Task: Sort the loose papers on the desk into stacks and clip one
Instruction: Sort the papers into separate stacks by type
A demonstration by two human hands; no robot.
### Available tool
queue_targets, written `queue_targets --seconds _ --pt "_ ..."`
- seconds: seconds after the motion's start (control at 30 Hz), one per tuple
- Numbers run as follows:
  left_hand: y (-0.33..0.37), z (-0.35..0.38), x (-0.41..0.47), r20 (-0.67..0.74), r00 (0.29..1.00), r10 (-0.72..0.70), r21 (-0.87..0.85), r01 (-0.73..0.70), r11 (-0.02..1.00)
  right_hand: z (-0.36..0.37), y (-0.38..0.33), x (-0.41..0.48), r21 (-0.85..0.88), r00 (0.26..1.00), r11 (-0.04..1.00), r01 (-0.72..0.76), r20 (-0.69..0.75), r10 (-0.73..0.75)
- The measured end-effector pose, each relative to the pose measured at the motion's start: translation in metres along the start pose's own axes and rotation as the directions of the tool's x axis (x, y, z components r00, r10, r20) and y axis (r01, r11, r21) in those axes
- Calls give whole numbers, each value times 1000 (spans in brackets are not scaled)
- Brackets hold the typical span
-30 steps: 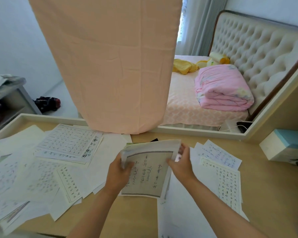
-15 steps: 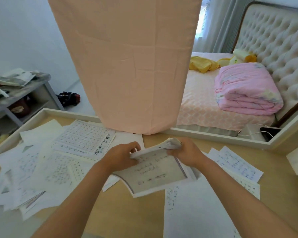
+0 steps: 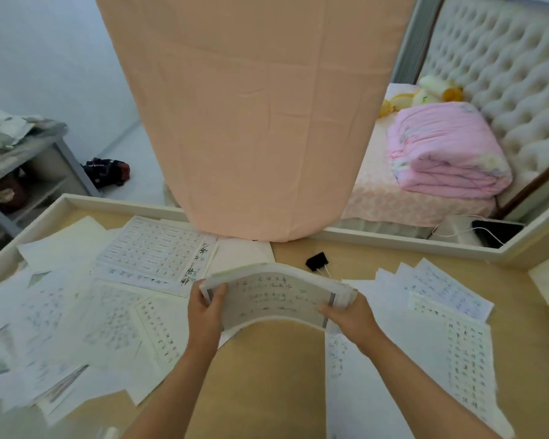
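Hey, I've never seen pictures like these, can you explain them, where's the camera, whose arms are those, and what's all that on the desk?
No machine here: those are a person's two bare arms. Every picture comes from one wide-angle camera worn on the person's head, looking forward and down, so the arms enter from below. The left hand and right hand grip a stack of papers by its opposite ends; it bows upward in the middle. Loose sheets lie scattered on the desk to the left, more sheets to the right. A black binder clip lies on the desk just beyond the stack. A peach cloth hangs behind the desk, with a bed further back.
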State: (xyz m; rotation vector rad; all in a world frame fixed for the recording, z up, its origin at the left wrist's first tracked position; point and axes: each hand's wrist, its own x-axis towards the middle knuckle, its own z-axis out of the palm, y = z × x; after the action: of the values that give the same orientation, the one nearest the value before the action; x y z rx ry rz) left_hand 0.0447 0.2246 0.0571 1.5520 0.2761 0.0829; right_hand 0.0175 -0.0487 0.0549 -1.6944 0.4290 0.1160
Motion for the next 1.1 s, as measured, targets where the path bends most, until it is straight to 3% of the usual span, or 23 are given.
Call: queue_targets --seconds 0.1,0.23,0.37,0.5,0.67,0.77,1.1 --pt "-21 -4 0 -3 997 72 85 -71 994 13 20 -4 3 1000 1000 -12 -6 12" --pt "-26 -9 13 14 993 120 69 -121 990 10 27 1 76 996 997 25 -91 -18" --pt "-26 -6 7 -74 976 203 58 -199 978 15 41 -2 80 994 995 55 -99 -47" --pt "-24 -3 14 -190 973 128 48 -121 992 16 48 0 98 991 991 90 -111 -79" --pt "-24 -1 13 -204 967 152 -34 -162 986 22 52 3 67 987 988 141 -88 -135" --pt "-26 0 14 -239 965 111 -25 -121 992 23 56 6 105 980 984 143 -157 -125" --pt "-31 -4 14 -186 972 147 -22 -154 988 32 57 7 71 978 985 155 -152 -142"
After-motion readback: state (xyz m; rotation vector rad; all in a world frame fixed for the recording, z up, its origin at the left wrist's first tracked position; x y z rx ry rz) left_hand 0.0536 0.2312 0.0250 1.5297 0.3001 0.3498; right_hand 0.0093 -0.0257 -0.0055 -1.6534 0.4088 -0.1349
